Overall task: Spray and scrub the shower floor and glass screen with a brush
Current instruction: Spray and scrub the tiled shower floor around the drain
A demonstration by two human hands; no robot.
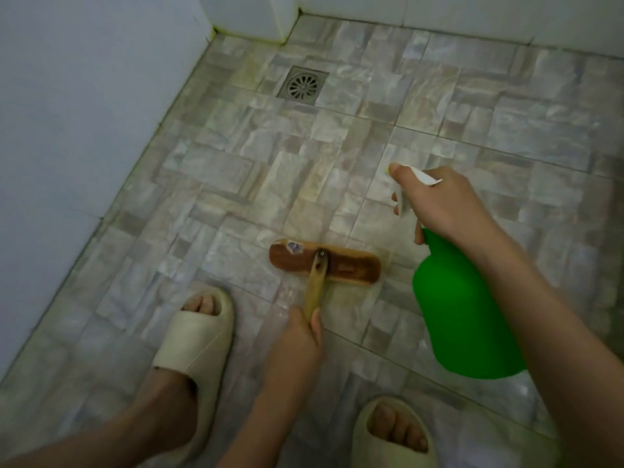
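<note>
A wooden scrub brush (341,265) lies head-down on the grey tiled shower floor (236,184), its handle running back toward me. My left hand (299,342) grips the lower end of that handle. My right hand (442,204) holds a green spray bottle (462,315) by its white trigger head, nozzle pointing left and forward over the tiles, fingers wrapped on the trigger. The bottle hangs above the floor to the right of the brush head. No glass screen is in view.
A square metal drain (303,85) sits near the far left corner. White walls (67,113) bound the floor on the left and at the back. My feet in cream slippers stand at bottom left (196,336) and bottom right (391,434).
</note>
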